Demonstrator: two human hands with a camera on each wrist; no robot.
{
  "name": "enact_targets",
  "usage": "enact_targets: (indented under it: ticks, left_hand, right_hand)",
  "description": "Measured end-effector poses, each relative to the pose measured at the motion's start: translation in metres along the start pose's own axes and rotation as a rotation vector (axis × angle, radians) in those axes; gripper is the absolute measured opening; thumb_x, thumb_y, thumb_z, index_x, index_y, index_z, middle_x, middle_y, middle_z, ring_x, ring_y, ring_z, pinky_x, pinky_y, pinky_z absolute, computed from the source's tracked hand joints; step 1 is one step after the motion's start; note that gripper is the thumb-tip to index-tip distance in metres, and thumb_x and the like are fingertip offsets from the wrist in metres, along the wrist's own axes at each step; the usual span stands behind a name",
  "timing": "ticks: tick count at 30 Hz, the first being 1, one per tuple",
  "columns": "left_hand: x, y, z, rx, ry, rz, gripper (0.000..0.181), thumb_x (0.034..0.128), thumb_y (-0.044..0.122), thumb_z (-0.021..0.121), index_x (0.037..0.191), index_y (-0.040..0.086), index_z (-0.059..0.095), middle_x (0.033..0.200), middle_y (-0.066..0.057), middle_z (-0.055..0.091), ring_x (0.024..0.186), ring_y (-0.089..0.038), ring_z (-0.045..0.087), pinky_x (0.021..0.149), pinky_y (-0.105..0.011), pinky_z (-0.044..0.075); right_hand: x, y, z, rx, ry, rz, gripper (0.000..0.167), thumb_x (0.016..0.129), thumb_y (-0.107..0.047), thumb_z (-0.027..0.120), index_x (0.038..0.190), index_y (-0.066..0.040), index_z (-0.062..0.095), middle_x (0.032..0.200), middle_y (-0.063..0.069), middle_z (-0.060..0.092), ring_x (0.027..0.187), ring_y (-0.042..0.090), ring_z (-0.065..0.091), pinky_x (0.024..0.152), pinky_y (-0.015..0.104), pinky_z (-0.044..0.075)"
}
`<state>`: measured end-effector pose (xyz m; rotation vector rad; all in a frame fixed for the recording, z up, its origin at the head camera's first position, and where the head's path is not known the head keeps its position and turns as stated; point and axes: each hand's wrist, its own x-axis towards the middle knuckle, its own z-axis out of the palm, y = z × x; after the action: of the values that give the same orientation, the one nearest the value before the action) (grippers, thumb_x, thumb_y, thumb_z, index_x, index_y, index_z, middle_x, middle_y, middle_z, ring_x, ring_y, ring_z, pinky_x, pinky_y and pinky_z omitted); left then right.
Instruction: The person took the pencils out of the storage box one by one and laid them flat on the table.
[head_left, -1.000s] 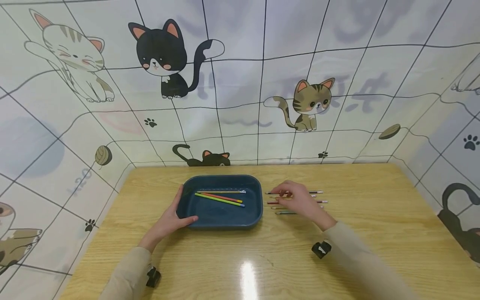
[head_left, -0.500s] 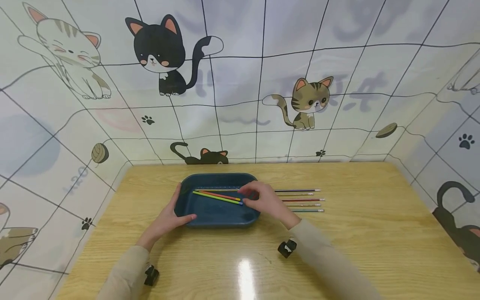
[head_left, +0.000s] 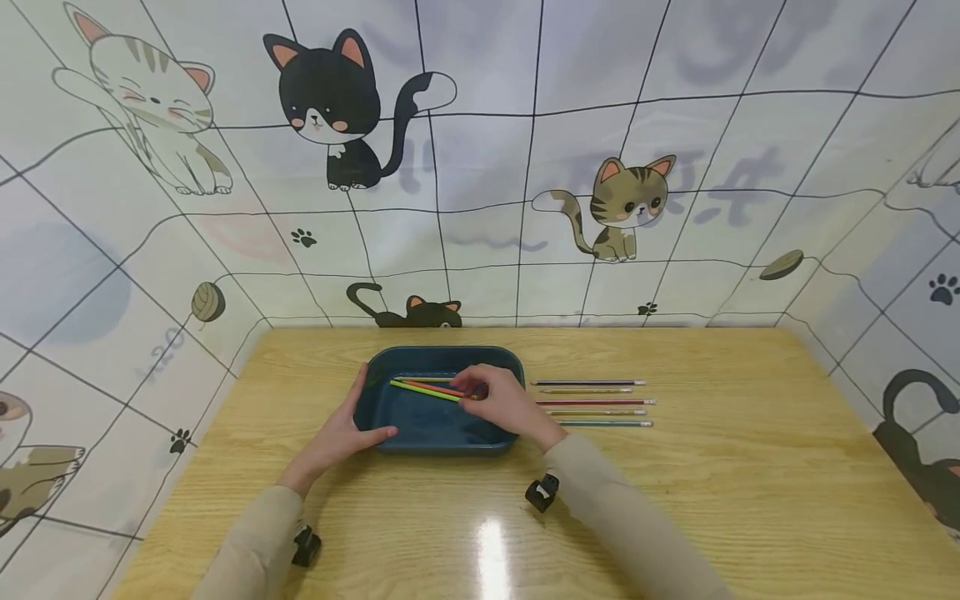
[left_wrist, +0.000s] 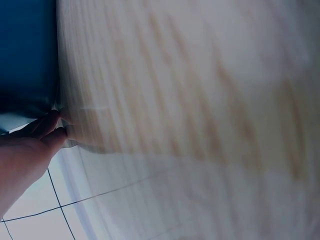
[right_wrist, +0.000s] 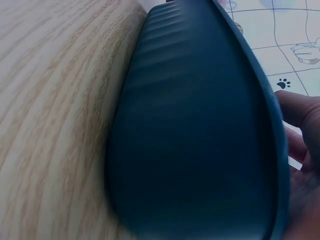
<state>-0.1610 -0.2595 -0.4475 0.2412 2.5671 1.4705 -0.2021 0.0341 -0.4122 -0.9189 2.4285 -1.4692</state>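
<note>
Pencils (head_left: 425, 391) lie in the tray (head_left: 423, 427) on the table (head_left: 705, 500), with five more pencils (head_left: 596, 402) right of the tray

Dark blue tray (head_left: 427, 427), rectangular with rounded corners, sits flat just below and left of the picture's middle, with the left hand (head_left: 334, 435) gripping its lower-left corner. Inside it a lime pencil (head_left: 423, 391), an orange pencil (head_left: 431, 387) and a tan pencil (head_left: 427, 379) fan out rightward, and the right hand (head_left: 498, 402) covers their right ends, so can't tell if it's pinching any. Right of centre, roughly parallel and sideways, there's a dark pencil (head_left: 588, 383), thin gold pencil (head_left: 588, 391), red pencil (head_left: 600, 402), second gold pencil (head_left: 603, 412) and teal pencil (head_left: 611, 423), pale ends to the right.
</note>
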Motion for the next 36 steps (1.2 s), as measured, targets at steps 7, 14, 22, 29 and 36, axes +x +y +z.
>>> enact_targets:
  ticks: [7, 14, 22, 29, 36]
  left_hand:
    - [0.0, 0.0, 0.0, -0.009, 0.002, 0.016, 0.115, 0.08, 0.027, 0.08, 0.156, 0.018, -0.005, 0.161, -0.012, -0.003, 0.144, -0.039, 0.002, 0.109, -0.062, 0.013]
    - [0.001, 0.001, 0.0, -0.007, 0.005, 0.012, 0.114, 0.0801, 0.028, 0.08, 0.156, 0.025, -0.005, 0.161, -0.012, -0.003, 0.144, -0.038, 0.003, 0.11, -0.06, 0.013]
    - [0.0, 0.001, -0.001, 0.006, 0.008, 0.02, 0.114, 0.0803, 0.027, 0.08, 0.156, 0.024, -0.005, 0.161, -0.012, -0.002, 0.144, -0.038, 0.002, 0.11, -0.06, 0.012]
    - [-0.003, -0.001, 0.0, -0.012, 0.006, 0.009, 0.114, 0.0807, 0.027, 0.08, 0.156, 0.025, -0.005, 0.161, -0.012, -0.003, 0.144, -0.038, 0.001, 0.11, -0.061, 0.012]
    - [-0.001, 0.001, 0.001, -0.012, 0.007, 0.019, 0.113, 0.0805, 0.026, 0.08, 0.156, 0.02, -0.004, 0.161, -0.012, -0.002, 0.144, -0.038, 0.002, 0.109, -0.061, 0.012]
  right_hand:
    - [0.011, 0.005, 0.007, -0.012, -0.035, 0.015, 0.023, 0.088, -0.003, 0.068, 0.111, 0.001, 0.066, 0.1, 0.012, 0.065, 0.088, 0.019, 0.06, 0.076, 0.027, 0.049]
    - [0.019, 0.01, 0.012, -0.037, -0.067, 0.058, 0.021, 0.087, -0.002, 0.069, 0.108, -0.001, 0.067, 0.095, 0.008, 0.066, 0.084, 0.016, 0.059, 0.076, 0.028, 0.049]
    - [0.027, 0.014, 0.016, -0.069, -0.092, 0.077, 0.021, 0.086, 0.0, 0.07, 0.106, -0.001, 0.068, 0.094, 0.007, 0.066, 0.084, 0.016, 0.06, 0.075, 0.027, 0.049]
    - [0.03, 0.018, 0.021, -0.126, -0.109, 0.124, 0.022, 0.086, -0.002, 0.071, 0.107, -0.003, 0.068, 0.096, 0.005, 0.067, 0.089, 0.018, 0.062, 0.078, 0.029, 0.049]
    - [0.031, 0.018, 0.022, -0.166, -0.112, 0.146, 0.023, 0.086, -0.002, 0.071, 0.109, -0.002, 0.068, 0.1, 0.006, 0.067, 0.093, 0.021, 0.062, 0.082, 0.033, 0.049]
